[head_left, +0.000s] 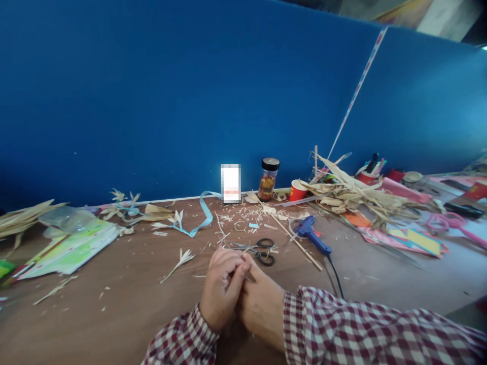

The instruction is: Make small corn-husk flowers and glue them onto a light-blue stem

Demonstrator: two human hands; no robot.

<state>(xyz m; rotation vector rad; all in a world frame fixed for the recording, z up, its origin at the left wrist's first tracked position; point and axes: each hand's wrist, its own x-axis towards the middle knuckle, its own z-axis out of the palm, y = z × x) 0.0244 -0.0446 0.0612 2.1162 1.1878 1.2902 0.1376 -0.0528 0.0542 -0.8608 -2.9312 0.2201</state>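
My left hand (222, 289) and my right hand (262, 306) are clasped together above the front of the brown table, fingers curled and pressed against each other. Whether anything lies inside them is hidden; a small brownish bit (249, 276) shows between thumb and fingers, too unclear to name. Just beyond the knuckles lie black-handled scissors (262, 244). To the left, a small pale flower of dried husk strips (183, 258) rests on the table. A light blue ribbon (207, 215) curls behind it, beside another husk flower (177, 220).
A blue glue gun (314, 234) with a black cord lies right, by a thin stick (297, 243). Scraps litter the middle. Behind stand a black-lidded jar (268, 180), a red paper cup (298, 190) and a husk heap (353, 190). A green-white packet (78, 248) lies left.
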